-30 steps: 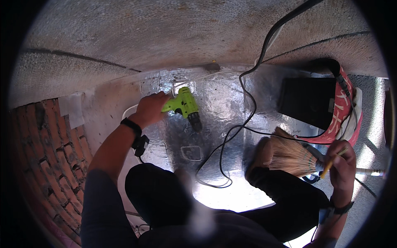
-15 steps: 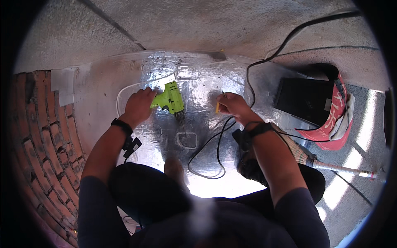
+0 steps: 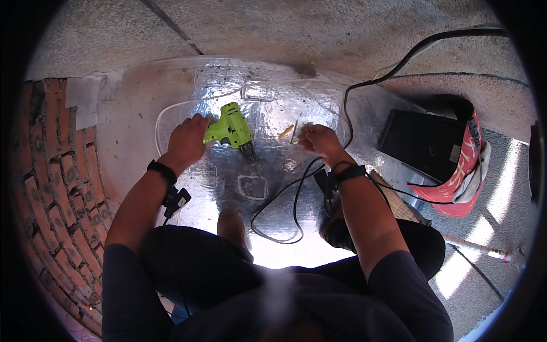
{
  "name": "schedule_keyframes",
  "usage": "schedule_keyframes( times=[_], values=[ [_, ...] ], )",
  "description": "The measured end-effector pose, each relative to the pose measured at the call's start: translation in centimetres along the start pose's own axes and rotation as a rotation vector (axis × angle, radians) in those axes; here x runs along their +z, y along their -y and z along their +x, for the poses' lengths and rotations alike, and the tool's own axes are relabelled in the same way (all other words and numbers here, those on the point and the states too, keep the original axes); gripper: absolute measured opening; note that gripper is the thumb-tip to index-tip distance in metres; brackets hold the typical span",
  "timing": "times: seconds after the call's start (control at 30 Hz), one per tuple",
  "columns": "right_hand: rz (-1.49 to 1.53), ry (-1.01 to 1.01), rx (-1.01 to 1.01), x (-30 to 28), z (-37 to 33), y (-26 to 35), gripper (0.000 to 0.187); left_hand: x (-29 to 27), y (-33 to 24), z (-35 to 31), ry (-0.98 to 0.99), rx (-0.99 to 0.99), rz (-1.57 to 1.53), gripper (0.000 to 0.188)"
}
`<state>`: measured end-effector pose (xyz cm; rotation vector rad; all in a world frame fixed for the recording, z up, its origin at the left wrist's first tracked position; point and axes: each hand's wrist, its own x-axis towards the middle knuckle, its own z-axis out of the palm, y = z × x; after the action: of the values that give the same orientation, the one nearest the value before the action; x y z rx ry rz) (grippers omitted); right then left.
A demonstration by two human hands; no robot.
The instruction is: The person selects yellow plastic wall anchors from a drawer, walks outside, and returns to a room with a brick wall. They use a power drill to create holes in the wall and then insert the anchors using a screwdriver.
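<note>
The yellow stick is now lying on the silver sheet, out of the right hand. Farther left, the left hand's fingers are gripping the green drill by its handle, probably the best hold on something heavy and stiff. The right fingers are curling narrowly; whether around anything, one cannot tell. The stick is looking light, inviting a mid-length pinch.

So, on the left there's a rough red brick wall with chunky mortar gaps, plus a flat pale-grey rectangular patch near its top. Along the far side it's all coarse grey-beige textured surface with dark straight seams. The middle's covered by a crinkly silver foil-like sheet, glaring white lower down. Bright sunlight stripes cross the speckled grey floor on the right.
</note>
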<state>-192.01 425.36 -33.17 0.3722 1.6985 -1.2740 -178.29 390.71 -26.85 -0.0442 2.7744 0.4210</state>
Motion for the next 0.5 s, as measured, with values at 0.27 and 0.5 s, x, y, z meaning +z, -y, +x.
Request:
schedule_keyframes(
  times=[0.27, 0.5],
  values=[
    [0.156, -0.107, 0.07, 0.6, -0.7, 2.1, 0.027, 0.1, -0.3, -0.1, 0.015, -0.035, -0.001, 0.04],
    [0.237, -0.12, 0.004, 1.6, 0.4, 7.0, 0.027, 0.2, -0.5, -0.2, 0.031, -0.058, -0.027, 0.045]
  ],
)
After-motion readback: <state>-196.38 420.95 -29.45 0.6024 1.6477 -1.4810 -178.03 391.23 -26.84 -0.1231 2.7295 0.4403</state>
